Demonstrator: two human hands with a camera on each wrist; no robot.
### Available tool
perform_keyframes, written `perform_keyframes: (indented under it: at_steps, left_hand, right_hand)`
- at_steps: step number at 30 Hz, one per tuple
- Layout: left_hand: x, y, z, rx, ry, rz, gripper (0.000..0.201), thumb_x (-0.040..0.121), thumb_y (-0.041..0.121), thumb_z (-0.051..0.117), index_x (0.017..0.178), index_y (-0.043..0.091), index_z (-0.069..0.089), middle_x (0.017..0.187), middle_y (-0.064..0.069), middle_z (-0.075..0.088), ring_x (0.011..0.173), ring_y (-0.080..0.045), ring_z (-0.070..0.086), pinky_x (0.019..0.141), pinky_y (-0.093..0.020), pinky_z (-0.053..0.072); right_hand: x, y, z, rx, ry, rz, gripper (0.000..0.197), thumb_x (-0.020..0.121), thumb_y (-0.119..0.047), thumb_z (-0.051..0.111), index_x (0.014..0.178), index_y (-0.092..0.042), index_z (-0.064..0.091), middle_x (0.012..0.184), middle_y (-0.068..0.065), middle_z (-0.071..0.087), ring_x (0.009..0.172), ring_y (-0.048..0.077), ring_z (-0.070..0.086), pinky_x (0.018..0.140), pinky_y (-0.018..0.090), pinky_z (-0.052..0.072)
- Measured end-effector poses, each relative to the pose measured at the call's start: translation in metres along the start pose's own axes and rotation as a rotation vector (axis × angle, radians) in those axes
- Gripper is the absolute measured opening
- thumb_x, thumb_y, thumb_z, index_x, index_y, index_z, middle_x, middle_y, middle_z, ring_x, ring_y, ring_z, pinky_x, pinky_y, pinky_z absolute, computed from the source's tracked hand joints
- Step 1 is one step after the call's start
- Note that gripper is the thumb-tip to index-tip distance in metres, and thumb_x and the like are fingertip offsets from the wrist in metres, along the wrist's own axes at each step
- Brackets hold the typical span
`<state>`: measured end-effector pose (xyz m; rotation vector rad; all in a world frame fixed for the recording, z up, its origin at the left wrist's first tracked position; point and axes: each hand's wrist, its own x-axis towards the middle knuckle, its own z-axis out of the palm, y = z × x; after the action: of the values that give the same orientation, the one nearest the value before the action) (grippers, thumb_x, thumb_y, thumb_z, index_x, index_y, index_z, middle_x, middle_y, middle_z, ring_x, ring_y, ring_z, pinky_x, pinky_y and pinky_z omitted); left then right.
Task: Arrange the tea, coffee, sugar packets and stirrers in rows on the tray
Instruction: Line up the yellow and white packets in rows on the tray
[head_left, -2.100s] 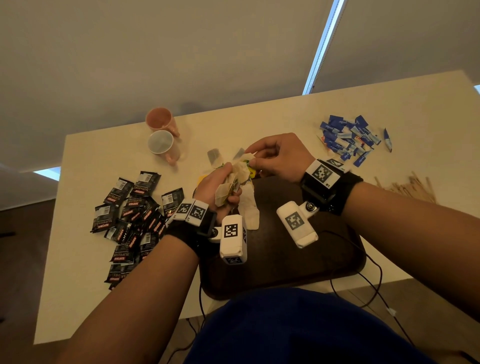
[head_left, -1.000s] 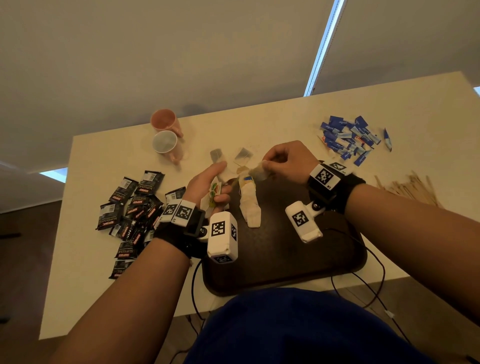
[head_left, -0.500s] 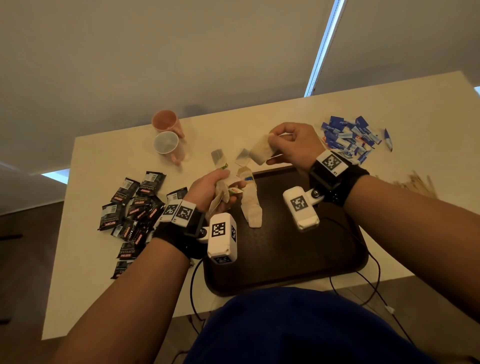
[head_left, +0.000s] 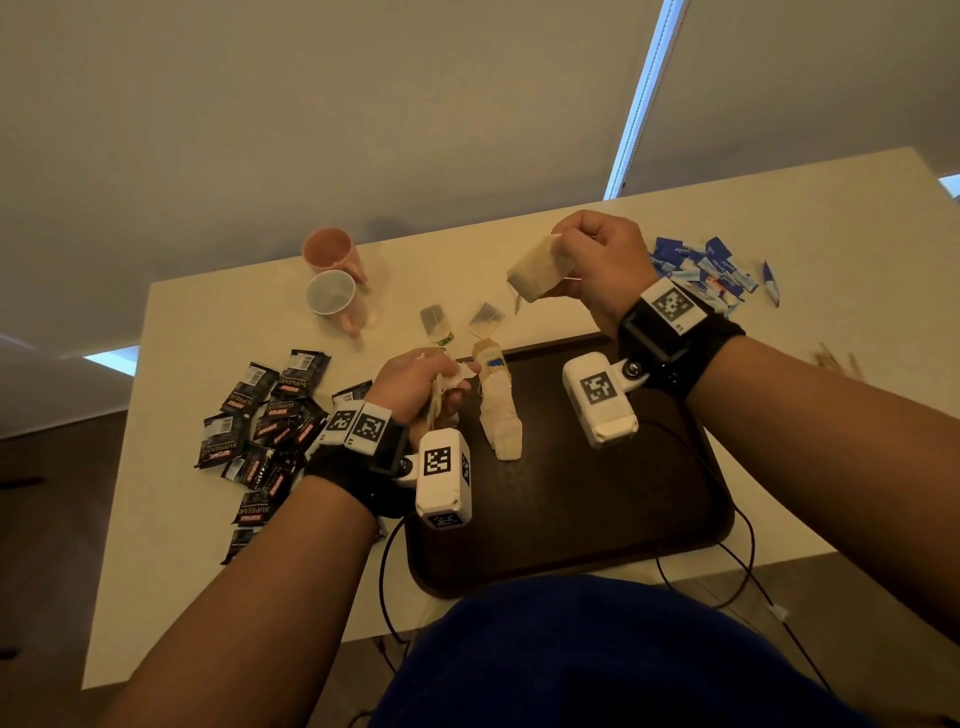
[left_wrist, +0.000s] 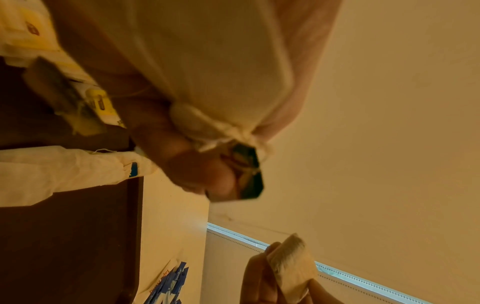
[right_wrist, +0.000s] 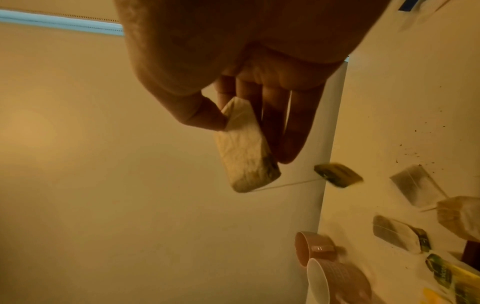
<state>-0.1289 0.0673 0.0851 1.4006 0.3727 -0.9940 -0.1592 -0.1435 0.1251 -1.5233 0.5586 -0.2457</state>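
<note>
1. Right hand (head_left: 597, 265) is up in the air over the far edge of the tray (head_left: 597, 499), pinching a single tea bag (head_left: 540, 267) between thumb and fingers. From the right wrist view you can see its string trailing off to a green tag (right_wrist: 337, 175) that's dangling free.
2. Left hand (head_left: 415, 389) is at the tray's far left corner, fingers curled round a bunch of tea bags (head_left: 447, 384), so that grip is full.
3. On the tray itself there's a short row of tea bags (head_left: 498, 410) running near-to-far along its left part, overlapping each other.
4. Two loose tea bags (head_left: 460, 322) sit on the tabletop (head_left: 857, 218) just past the tray's far edge.
5. Coffee packets (head_left: 265, 431), the black ones, are heaped on the tabletop left of the tray.
6. Blue sugar packets (head_left: 701, 270) are piled at the far right, just beyond the right wrist.
7. Stirrers (head_left: 836, 358) are barely visible at the right, mostly hidden behind the right forearm and blurry.
8. Two pink cups (head_left: 335, 280) lie on their sides at the far left of the tabletop.
</note>
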Motion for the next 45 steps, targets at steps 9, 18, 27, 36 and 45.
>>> perform_keyframes:
  at_steps: [9, 18, 27, 36, 45]
  left_hand:
    - [-0.005, 0.0, 0.003, 0.142, 0.066, 0.181, 0.019, 0.093, 0.022, 0.065, 0.104, 0.007, 0.071, 0.085, -0.011, 0.066, 0.053, -0.014, 0.047, 0.041, -0.021, 0.035]
    - [-0.012, 0.015, 0.011, 0.275, 0.106, 0.396, 0.014, 0.091, 0.026, 0.07, 0.089, 0.013, 0.071, 0.083, -0.004, 0.07, 0.053, -0.012, 0.049, 0.045, -0.021, 0.042]
    - [-0.02, 0.013, 0.013, 0.205, 0.129, 0.4, 0.029, 0.093, 0.037, 0.066, 0.083, 0.01, 0.065, 0.064, 0.001, 0.057, 0.045, -0.009, 0.049, 0.042, -0.018, 0.041]
    - [-0.025, 0.007, 0.01, 0.554, 0.255, 0.806, 0.014, 0.083, 0.027, 0.077, 0.074, 0.025, 0.067, 0.08, 0.007, 0.069, 0.082, -0.008, 0.063, 0.076, -0.014, 0.047]
    - [-0.027, 0.004, 0.018, 0.675, 0.218, 0.868, 0.024, 0.075, 0.032, 0.084, 0.097, 0.028, 0.075, 0.087, 0.01, 0.071, 0.085, -0.001, 0.065, 0.082, -0.018, 0.052]
  right_hand:
    - [-0.003, 0.014, -0.011, -0.311, -0.141, -0.192, 0.006, 0.09, -0.014, 0.065, 0.094, -0.013, 0.069, 0.092, 0.005, 0.07, 0.077, 0.016, 0.069, 0.059, 0.032, 0.059]
    - [-0.017, 0.012, 0.002, -0.405, -0.305, -0.213, 0.01, 0.087, -0.015, 0.07, 0.093, -0.007, 0.068, 0.077, 0.003, 0.069, 0.059, 0.004, 0.062, 0.052, 0.018, 0.051]
    - [-0.025, 0.014, 0.009, -0.421, -0.308, -0.208, 0.006, 0.088, -0.017, 0.069, 0.09, -0.012, 0.067, 0.078, 0.002, 0.068, 0.064, 0.009, 0.063, 0.053, 0.019, 0.053]
    - [-0.034, 0.015, 0.02, -0.414, -0.296, -0.185, 0.013, 0.087, -0.016, 0.07, 0.092, -0.004, 0.068, 0.08, 0.002, 0.067, 0.064, 0.007, 0.064, 0.051, 0.014, 0.051]
    - [-0.037, 0.013, 0.026, -0.357, -0.186, -0.111, 0.016, 0.087, -0.018, 0.071, 0.088, -0.002, 0.067, 0.074, 0.004, 0.069, 0.058, 0.004, 0.066, 0.052, 0.013, 0.05]
